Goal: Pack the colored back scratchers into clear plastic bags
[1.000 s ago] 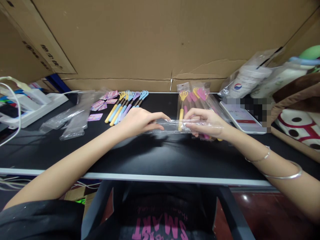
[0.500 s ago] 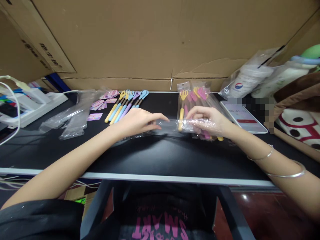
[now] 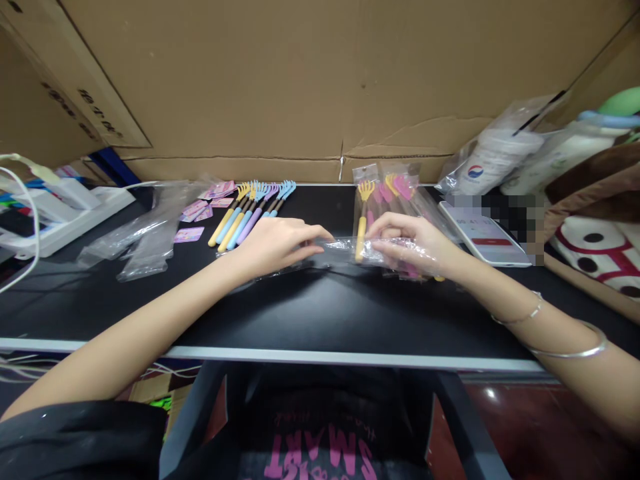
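My left hand [image 3: 280, 245] and my right hand [image 3: 410, 241] stretch a clear plastic bag [image 3: 345, 250] between them above the front middle of the table. The left thumb and forefinger pinch one end of the bag. The right fingers are bent closed on its other part, and the film spreads over them. Behind my left hand lie several loose back scratchers [image 3: 241, 223] with yellow, blue and purple claw heads. Beyond and under my right hand are several bagged back scratchers [image 3: 367, 200], partly hidden by it.
Pink printed cards [image 3: 189, 235] and empty clear bags [image 3: 150, 233] lie at the left. A white power strip [image 3: 85, 220] stands at the far left. At the right are a phone [image 3: 483, 233], a bagged cup [image 3: 500, 160] and a brown plush item [image 3: 590, 193]. Cardboard [image 3: 300, 80] walls the back.
My left thumb and forefinger have closed together on the bag's end. My right fingertips have shifted slightly left along the film. The back scratchers and cards stay in place.
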A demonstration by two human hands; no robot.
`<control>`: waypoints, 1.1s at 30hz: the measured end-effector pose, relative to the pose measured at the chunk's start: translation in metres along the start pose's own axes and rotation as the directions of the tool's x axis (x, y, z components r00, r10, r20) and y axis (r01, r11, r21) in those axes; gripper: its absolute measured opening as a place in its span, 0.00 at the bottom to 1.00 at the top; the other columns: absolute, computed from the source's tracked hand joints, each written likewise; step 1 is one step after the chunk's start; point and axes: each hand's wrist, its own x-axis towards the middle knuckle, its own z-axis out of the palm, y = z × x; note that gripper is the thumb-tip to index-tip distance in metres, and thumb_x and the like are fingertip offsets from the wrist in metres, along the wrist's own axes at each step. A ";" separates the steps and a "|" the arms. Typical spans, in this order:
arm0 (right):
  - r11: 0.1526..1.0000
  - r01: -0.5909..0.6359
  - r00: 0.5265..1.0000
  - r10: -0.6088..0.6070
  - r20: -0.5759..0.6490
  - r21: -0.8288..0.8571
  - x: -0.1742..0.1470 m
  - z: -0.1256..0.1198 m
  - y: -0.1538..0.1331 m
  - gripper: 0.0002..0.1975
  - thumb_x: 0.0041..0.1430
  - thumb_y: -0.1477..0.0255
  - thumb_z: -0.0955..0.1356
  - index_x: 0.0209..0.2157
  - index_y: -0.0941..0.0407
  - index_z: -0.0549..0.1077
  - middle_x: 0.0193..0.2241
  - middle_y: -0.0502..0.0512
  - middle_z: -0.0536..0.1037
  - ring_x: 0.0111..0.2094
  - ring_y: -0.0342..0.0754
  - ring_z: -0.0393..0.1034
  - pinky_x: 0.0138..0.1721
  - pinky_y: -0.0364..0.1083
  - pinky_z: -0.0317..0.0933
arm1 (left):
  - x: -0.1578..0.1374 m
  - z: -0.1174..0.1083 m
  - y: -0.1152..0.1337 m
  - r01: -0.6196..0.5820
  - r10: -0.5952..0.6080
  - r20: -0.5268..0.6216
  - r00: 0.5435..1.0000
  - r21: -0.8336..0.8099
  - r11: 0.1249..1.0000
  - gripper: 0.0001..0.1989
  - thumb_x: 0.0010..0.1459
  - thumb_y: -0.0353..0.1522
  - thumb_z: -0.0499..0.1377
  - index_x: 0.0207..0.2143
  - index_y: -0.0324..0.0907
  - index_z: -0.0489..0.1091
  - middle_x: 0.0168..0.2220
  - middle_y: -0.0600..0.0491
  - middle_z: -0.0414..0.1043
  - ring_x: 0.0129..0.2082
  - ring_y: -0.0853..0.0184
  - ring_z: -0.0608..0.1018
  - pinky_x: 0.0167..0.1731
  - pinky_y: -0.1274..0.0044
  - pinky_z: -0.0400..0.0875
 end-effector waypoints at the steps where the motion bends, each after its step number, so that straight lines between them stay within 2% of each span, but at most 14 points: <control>1: 1.000 -0.011 1.000 0.011 -0.010 0.018 0.000 0.001 0.000 0.11 0.60 0.62 0.68 0.37 0.54 0.69 0.17 0.44 0.69 0.15 0.40 0.62 0.17 0.41 0.55 | 0.000 0.001 0.002 0.000 0.000 -0.013 1.000 -0.008 1.000 0.14 0.65 0.40 0.54 0.50 0.48 0.70 0.35 0.56 0.77 0.35 0.69 0.78 0.31 0.81 0.63; 7: 0.978 0.025 0.999 -0.015 -0.047 0.206 0.003 0.013 0.006 0.18 0.58 0.58 0.69 0.43 0.53 0.64 0.19 0.43 0.71 0.17 0.41 0.66 0.19 0.42 0.58 | 0.002 0.007 0.018 -0.059 0.060 -0.108 0.992 0.010 0.998 0.34 0.56 0.44 0.63 0.61 0.43 0.58 0.48 0.49 0.73 0.46 0.62 0.75 0.42 0.75 0.68; 9: 0.968 0.042 0.998 -0.028 -0.058 0.246 0.004 0.017 0.007 0.19 0.58 0.58 0.69 0.45 0.53 0.63 0.19 0.42 0.70 0.17 0.41 0.66 0.17 0.41 0.56 | 0.002 0.008 0.020 -0.080 0.086 -0.128 0.988 0.047 0.996 0.37 0.55 0.44 0.64 0.62 0.42 0.55 0.51 0.47 0.71 0.48 0.60 0.74 0.44 0.73 0.68; 12: 0.963 0.067 0.997 -0.052 -0.063 0.263 0.004 0.021 0.007 0.20 0.58 0.58 0.69 0.46 0.53 0.62 0.20 0.42 0.70 0.16 0.40 0.65 0.16 0.41 0.53 | 0.002 0.009 0.021 -0.080 0.090 -0.129 0.988 0.081 0.994 0.35 0.57 0.40 0.62 0.63 0.43 0.54 0.52 0.47 0.69 0.46 0.61 0.75 0.42 0.74 0.69; 16: 0.963 0.092 0.996 -0.083 -0.045 0.254 0.004 0.021 0.005 0.20 0.58 0.58 0.69 0.45 0.54 0.62 0.21 0.43 0.71 0.16 0.39 0.63 0.17 0.41 0.54 | 0.001 0.009 0.019 -0.087 0.102 -0.157 0.982 0.101 0.991 0.28 0.59 0.36 0.59 0.60 0.44 0.58 0.47 0.50 0.72 0.42 0.65 0.76 0.35 0.77 0.67; 24: 0.983 0.054 0.999 -0.054 -0.007 0.176 0.000 0.019 0.003 0.17 0.58 0.61 0.69 0.44 0.55 0.65 0.21 0.43 0.69 0.20 0.40 0.65 0.24 0.42 0.59 | 0.000 0.009 0.025 -0.117 0.138 -0.163 0.977 0.131 0.984 0.24 0.61 0.36 0.56 0.59 0.45 0.59 0.43 0.54 0.74 0.39 0.67 0.76 0.32 0.78 0.66; 28: 0.990 0.004 0.997 -0.014 0.070 0.142 -0.001 0.019 0.004 0.16 0.59 0.62 0.69 0.43 0.55 0.65 0.22 0.43 0.68 0.18 0.38 0.61 0.22 0.41 0.56 | -0.001 0.008 0.029 -0.139 0.158 -0.139 0.978 0.138 0.981 0.23 0.61 0.36 0.55 0.59 0.46 0.60 0.41 0.55 0.75 0.37 0.68 0.75 0.32 0.77 0.64; 33: 0.996 0.053 0.992 -0.061 0.112 0.069 0.000 0.021 0.007 0.15 0.59 0.62 0.69 0.43 0.55 0.65 0.24 0.45 0.68 0.25 0.40 0.64 0.30 0.43 0.60 | -0.001 0.007 0.034 -0.196 0.225 -0.126 0.966 0.209 0.958 0.23 0.62 0.38 0.56 0.58 0.45 0.61 0.37 0.55 0.74 0.36 0.68 0.74 0.29 0.77 0.62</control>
